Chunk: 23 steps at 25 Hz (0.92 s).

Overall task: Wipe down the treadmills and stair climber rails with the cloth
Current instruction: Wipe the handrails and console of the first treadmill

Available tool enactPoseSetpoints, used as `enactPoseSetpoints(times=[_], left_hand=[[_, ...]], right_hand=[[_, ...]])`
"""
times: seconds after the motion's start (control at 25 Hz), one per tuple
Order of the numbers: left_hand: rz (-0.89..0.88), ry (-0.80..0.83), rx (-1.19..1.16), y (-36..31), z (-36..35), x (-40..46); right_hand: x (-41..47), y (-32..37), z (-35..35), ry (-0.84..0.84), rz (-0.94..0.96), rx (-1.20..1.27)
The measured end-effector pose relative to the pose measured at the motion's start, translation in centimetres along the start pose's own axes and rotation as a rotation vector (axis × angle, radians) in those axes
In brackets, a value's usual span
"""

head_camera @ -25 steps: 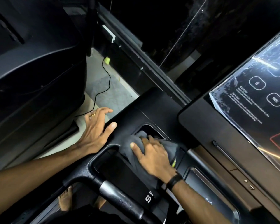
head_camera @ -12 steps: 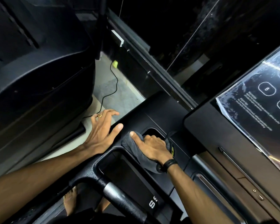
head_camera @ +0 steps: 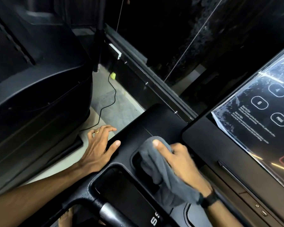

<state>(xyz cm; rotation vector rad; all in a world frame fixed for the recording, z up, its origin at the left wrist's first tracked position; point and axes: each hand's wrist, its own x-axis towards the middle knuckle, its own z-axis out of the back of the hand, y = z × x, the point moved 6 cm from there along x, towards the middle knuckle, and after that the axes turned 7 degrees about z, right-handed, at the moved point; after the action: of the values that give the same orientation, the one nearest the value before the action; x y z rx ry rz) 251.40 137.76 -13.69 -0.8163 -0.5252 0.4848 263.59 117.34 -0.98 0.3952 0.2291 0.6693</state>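
Neighbouring machine (head_camera: 36, 89): seen at 9 to 10 o'clock, untouched by either hand; whether it has been wiped cannot be told.
Left hand (head_camera: 98, 146): laid flat with fingers spread on the treadmill console (head_camera: 154, 122) edge, nothing held.
Cloth (head_camera: 156, 158): bunched under the right hand at 6 o'clock, draped over a cup recess.
Right hand (head_camera: 179, 161): fingers pressed onto the cloth, thumb extended.
Screen (head_camera: 259, 122): at 3 o'clock, under plastic film.
Progress: judged early; one console tray is being wiped, while rails and other machines appear left.
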Motion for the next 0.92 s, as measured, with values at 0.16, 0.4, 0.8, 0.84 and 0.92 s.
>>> enactPoseSetpoints(times=[0.16, 0.4, 0.8, 0.84, 0.92], left_hand=[[-0.012, 0.013, -0.011, 0.0, -0.3, 0.0], [0.003, 0.051, -0.008, -0.6, -0.1, -0.1], [0.030, 0.043, -0.001, -1.0, 0.1, 0.0], [0.031, 0.034, -0.005, -1.0, 0.2, -0.1], [0.039, 0.016, -0.007, -0.7, 0.4, -0.1]], right_hand=[[-5.4, -0.7, -0.4, -0.184, 0.136, -0.651], [-3.6, -7.0, -5.8, 0.006, -0.185, -0.431], [15.6, -6.3, -4.4, -0.149, -0.275, -0.317], [15.9, -4.6, -5.2, -0.088, -0.180, -0.403], [14.0, -2.3, -7.7, 0.009, 0.040, -0.478]])
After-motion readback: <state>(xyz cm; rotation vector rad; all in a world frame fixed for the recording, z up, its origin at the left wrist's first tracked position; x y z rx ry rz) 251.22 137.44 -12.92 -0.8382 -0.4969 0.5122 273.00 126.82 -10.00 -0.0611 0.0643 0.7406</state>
